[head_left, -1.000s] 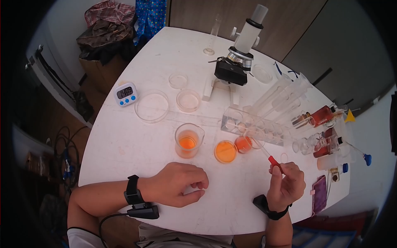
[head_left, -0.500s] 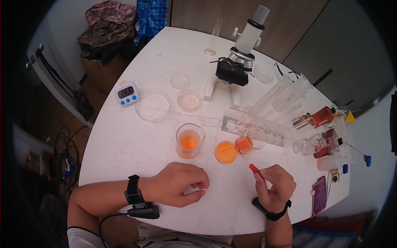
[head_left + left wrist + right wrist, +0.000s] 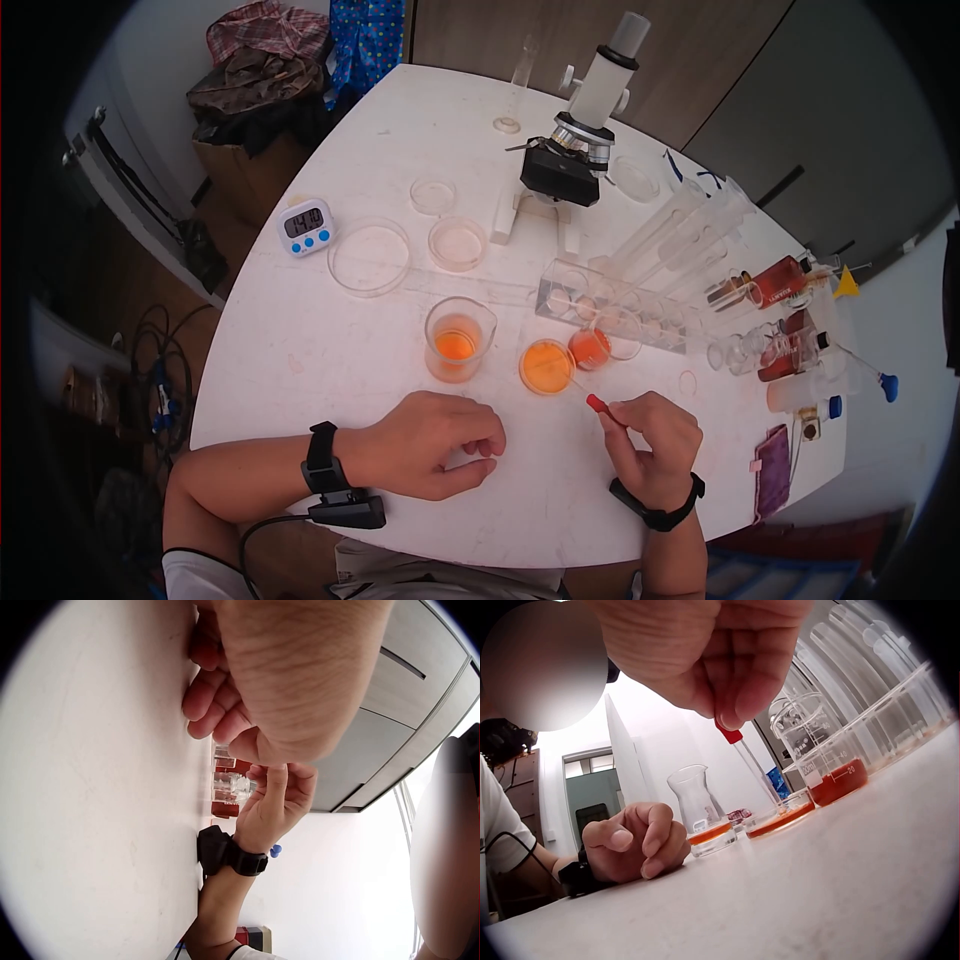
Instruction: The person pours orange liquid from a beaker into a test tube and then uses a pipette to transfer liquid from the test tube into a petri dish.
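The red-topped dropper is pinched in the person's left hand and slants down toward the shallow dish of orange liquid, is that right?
Not quite: the hand is wrong. The head view shows the red-topped dropper pinched in the person's right hand. It does slant down toward the shallow dish of orange liquid.

The right hand (image 3: 655, 440) has moved leftward, carrying the dropper (image 3: 597, 402) from the small beaker (image 3: 624, 334) to the dish (image 3: 546, 392) of orange liquid. The timer (image 3: 306, 229) has advanced from 14:09 to 14:10.
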Motion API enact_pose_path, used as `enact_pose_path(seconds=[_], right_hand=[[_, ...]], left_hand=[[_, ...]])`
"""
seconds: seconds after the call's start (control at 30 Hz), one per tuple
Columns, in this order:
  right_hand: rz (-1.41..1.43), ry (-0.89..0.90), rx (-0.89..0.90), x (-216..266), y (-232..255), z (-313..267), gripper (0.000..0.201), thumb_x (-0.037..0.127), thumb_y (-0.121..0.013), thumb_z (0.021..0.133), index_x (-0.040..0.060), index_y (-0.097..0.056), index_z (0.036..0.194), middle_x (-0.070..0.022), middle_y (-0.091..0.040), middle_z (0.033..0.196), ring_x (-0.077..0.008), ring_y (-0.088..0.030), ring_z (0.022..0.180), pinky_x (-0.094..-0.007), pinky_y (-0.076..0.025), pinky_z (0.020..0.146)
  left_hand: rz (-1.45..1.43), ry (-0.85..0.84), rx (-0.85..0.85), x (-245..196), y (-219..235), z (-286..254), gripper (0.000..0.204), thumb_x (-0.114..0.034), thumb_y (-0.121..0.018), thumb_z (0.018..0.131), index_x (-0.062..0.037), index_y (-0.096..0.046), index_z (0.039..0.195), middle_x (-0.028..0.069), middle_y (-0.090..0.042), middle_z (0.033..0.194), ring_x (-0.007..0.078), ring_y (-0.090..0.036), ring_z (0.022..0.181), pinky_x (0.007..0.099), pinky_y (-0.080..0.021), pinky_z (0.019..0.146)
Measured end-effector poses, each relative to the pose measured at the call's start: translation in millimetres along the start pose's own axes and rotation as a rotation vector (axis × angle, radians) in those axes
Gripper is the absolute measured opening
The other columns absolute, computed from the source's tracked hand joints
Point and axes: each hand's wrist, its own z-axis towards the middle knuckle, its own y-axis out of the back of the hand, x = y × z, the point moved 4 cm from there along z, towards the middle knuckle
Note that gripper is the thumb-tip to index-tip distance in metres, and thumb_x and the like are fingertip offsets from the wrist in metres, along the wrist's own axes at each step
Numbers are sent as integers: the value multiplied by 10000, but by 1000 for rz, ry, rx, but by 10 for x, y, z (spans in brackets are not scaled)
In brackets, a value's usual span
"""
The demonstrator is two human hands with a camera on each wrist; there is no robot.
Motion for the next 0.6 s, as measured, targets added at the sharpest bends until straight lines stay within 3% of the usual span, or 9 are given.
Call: enact_pose_path(seconds=[0.6], right_hand=[[-4, -44, 51, -15, -17, 0, 194, -97, -803, 779, -19, -699, 922, -132, -700, 774, -266, -686, 637, -319, -528, 565]], left_hand=[[5, 8, 13, -2, -1, 6, 107, -120, -711, 884, -69, -652, 957, 66, -683, 834, 221, -699, 756, 333, -537, 627]])
